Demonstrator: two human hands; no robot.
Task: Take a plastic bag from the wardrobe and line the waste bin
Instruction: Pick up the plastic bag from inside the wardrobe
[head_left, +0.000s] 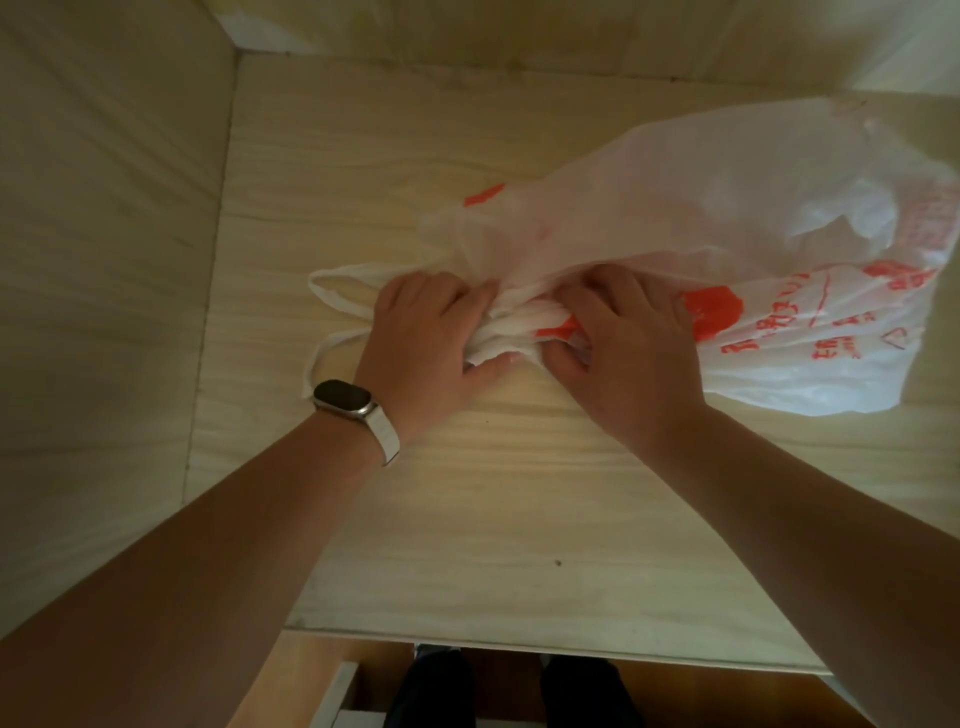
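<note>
Both sets of fingers are curled & clamped on the white bunch (519, 332) at the mouth of the outer bag (727, 208): left hand (426, 338) fingers (467, 306) over its top, thumb under; right hand (634, 348) fingers (597, 296) dug in from the other side. The bunch looks like thin film, prob. v. light, soft, slippery, easy to tear if yanked. Best hold: a gathered fistful or the handle loops (340, 270) trailing left, not a single layer. The outer bag lies on its side on the wardrobe shelf (467, 519), right of centre, red print on white. Through its film more crumpled bags (852, 218) show, so it seems to serve as the store. Watch (344, 397) on left wrist. Waste bin not in view.
</note>
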